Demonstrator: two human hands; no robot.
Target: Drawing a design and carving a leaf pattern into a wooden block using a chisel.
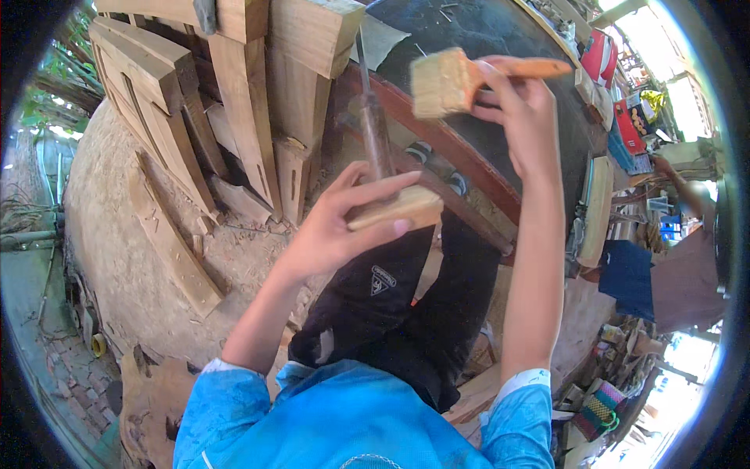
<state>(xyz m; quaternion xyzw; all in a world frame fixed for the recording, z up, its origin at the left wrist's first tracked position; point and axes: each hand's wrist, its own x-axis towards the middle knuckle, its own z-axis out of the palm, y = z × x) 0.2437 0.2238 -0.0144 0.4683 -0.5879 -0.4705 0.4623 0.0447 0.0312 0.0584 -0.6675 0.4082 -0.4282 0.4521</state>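
Note:
A wide paintbrush (442, 83) with pale bristles and an orange handle is in my right hand (530, 121), raised at the upper right of centre. The fingers close round it near the ferrule, and the bristles face left. Lower down, my left hand (328, 227) grips a small light wooden block (406, 208) between fingers and thumb. A tool with a dark round handle and thin metal shaft (375, 137) rises just beyond that block. Whether the left fingers also hold this tool I cannot tell. Brush and block are apart.
Several shaped timber pieces (242, 117) stand at the upper left. A long plank (168, 227) lies on the ground, with shavings around. A reddish-brown beam (461, 148) crosses beyond my knees, beside a dark surface (500, 39). Another person (683, 266) is at the far right.

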